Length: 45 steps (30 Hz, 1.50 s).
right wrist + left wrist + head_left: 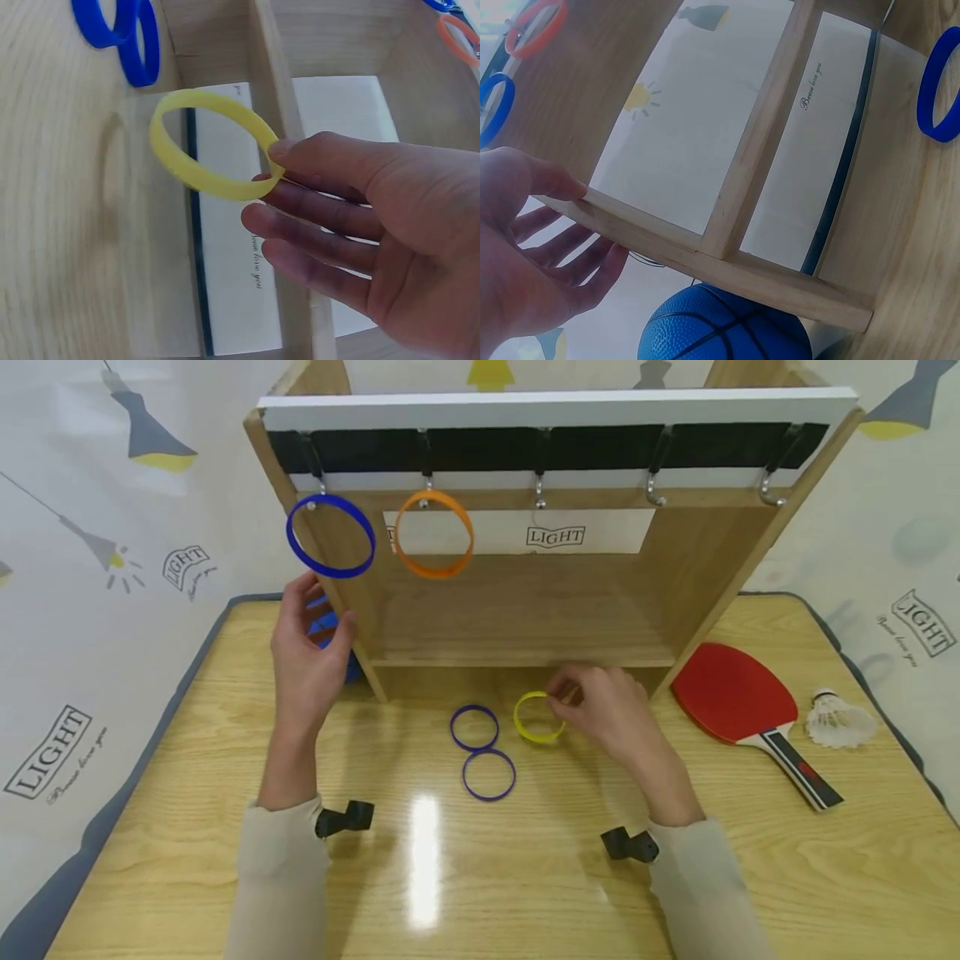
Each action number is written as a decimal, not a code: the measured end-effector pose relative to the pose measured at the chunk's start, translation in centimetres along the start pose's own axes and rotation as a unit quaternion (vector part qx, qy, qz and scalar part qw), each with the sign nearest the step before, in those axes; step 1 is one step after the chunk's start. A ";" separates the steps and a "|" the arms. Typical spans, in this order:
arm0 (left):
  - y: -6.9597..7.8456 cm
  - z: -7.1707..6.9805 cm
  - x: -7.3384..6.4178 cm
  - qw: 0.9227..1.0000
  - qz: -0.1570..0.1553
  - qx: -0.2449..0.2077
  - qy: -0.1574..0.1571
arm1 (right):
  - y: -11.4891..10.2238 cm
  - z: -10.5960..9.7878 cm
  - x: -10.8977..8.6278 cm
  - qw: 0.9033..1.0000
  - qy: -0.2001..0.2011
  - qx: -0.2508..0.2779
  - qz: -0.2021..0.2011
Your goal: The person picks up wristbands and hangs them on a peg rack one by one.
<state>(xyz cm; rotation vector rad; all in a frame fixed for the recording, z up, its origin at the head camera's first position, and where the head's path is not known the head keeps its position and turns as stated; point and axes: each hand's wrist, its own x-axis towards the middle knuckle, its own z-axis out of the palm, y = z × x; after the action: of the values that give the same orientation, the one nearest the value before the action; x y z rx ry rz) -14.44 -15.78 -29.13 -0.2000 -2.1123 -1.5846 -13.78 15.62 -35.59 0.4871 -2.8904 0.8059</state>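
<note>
My right hand point(611, 714) pinches a yellow silicone wristband point(538, 740) between thumb and fingertips, just in front of the wooden rack's point(517, 610) lower edge. In the right wrist view the yellow wristband point(176, 161) stands out to one side of the thumb, and the other fingers are loosely bent. My left hand point(303, 656) grips the rack's left side panel, thumb on one face and fingers on the other. From the rack's hooks hang a blue wristband point(337, 572) at far left and an orange wristband point(442, 573) beside it. Two more blue wristbands point(488, 798) lie on the table, touching.
Three hooks point(539, 493) on the right hold nothing. A blue ball point(720, 326) sits outside the rack's left side, partly hidden by my left hand in the head view. Right of the rack lie a red table-tennis paddle point(738, 693) and a white shuttlecock point(840, 722).
</note>
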 end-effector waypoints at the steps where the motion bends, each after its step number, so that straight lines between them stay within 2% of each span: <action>1: 0.0 0.0 0.0 1.000 0.000 -0.001 0.000 | -0.1 -0.1 0.0 1.000 0.000 -0.004 -0.005; 7: 0.0 -0.1 -0.1 1.000 -0.002 -0.001 0.000 | -0.5 -0.2 -0.1 0.999 -0.034 -0.012 -0.018; 13: -0.2 -0.1 0.0 1.000 0.000 0.005 -0.002 | -0.3 -0.1 -0.3 0.998 -0.049 -0.026 -0.017; 21: -3.2 -0.2 0.7 1.000 0.003 0.001 -0.002 | -0.1 -0.1 -0.5 0.996 -0.083 -0.026 -0.001; 24: -3.7 -0.3 0.8 1.000 0.005 -0.002 -0.003 | -0.1 0.0 -0.6 0.996 -0.090 -0.027 0.003; 29: -3.6 -0.4 0.9 1.000 0.004 -0.002 -0.006 | -0.4 -0.4 -0.7 0.997 -0.072 -0.023 -0.005; 32: -2.4 -0.4 0.6 1.000 -0.002 0.001 -0.005 | -1.0 -1.0 -0.8 0.998 -0.052 -0.010 -0.021; 34: -2.4 -0.4 0.6 1.000 -0.004 0.001 -0.003 | -1.6 -1.5 -0.9 0.998 -0.040 0.012 -0.038; 37: -2.9 -0.4 0.7 1.000 -0.004 -0.008 -0.005 | -2.8 -2.4 -1.1 0.995 -0.016 0.075 -0.067; 39: -3.7 -0.3 1.0 1.000 0.000 -0.011 -0.006 | -3.8 -3.2 -1.2 0.987 0.011 0.134 -0.086; 40: -3.7 -0.3 1.0 1.000 0.001 -0.011 -0.007 | -4.4 -3.6 -1.2 0.979 0.024 0.178 -0.092; 42: -3.8 -0.3 0.9 1.000 0.003 -0.011 -0.008 | -5.4 -4.6 -1.1 0.955 0.053 0.274 -0.099; 43: -3.8 -0.3 0.9 1.000 0.004 -0.010 -0.008 | -6.0 -5.1 -0.9 0.937 0.069 0.329 -0.100; 45: -3.8 -0.3 0.9 1.000 0.004 -0.010 -0.007 | -6.9 -6.2 -0.5 0.884 0.109 0.443 -0.106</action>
<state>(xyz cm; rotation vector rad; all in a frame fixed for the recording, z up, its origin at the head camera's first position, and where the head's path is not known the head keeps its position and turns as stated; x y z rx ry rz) -16.68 -17.46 -31.93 -0.2269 -2.1050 -1.6059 -11.01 13.41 -27.04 0.6938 -2.0598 1.9641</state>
